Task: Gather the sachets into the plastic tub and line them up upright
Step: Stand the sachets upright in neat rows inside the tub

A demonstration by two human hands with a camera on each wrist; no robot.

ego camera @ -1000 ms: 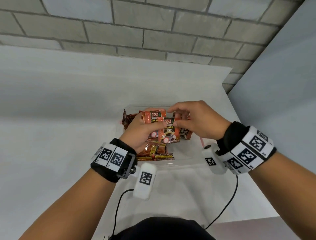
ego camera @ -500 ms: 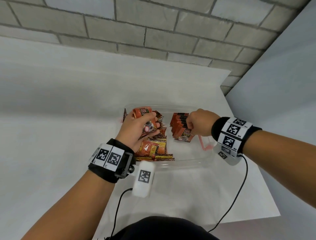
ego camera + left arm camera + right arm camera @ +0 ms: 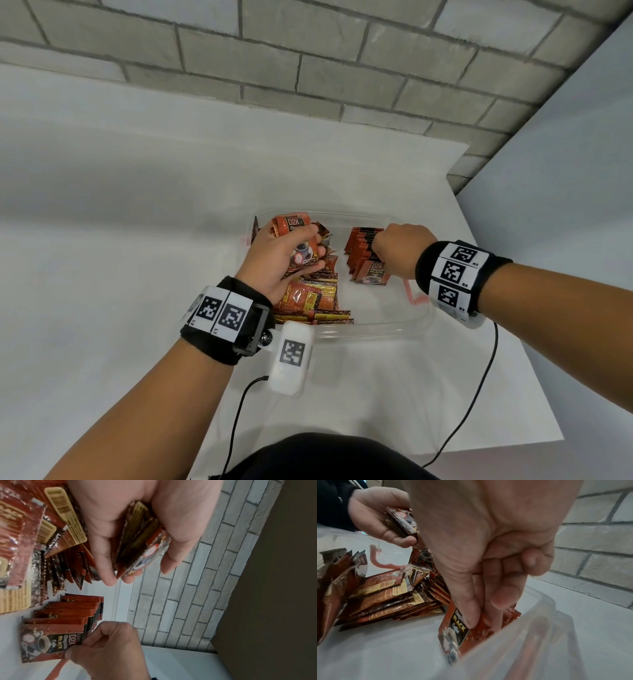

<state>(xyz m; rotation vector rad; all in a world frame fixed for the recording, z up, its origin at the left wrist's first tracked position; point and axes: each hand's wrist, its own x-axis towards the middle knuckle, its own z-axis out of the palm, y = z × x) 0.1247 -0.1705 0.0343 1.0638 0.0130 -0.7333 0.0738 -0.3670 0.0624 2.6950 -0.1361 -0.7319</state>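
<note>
Clear plastic tub [image 3: 383, 330] holds all sachets: the right hand [image 3: 399, 251] pinches the front coffee sachet [image 3: 373, 274] to seat it upright against the standing row [image 3: 361, 245], while the left hand [image 3: 277, 260] clasps a reserve bundle [image 3: 293, 228] above the loose pile [image 3: 313, 298] for feeding.

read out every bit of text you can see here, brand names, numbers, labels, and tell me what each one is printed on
"D2X": top of the sachet bundle gripped by the left hand.
"D2X BLACK Coffee": front sachet of the upright row, pinched by the right hand.
"R5", "R4", "R3": right wristband beside its marker squares.
Barcodes and gold panels on the loose sachets: too small to read.
</note>
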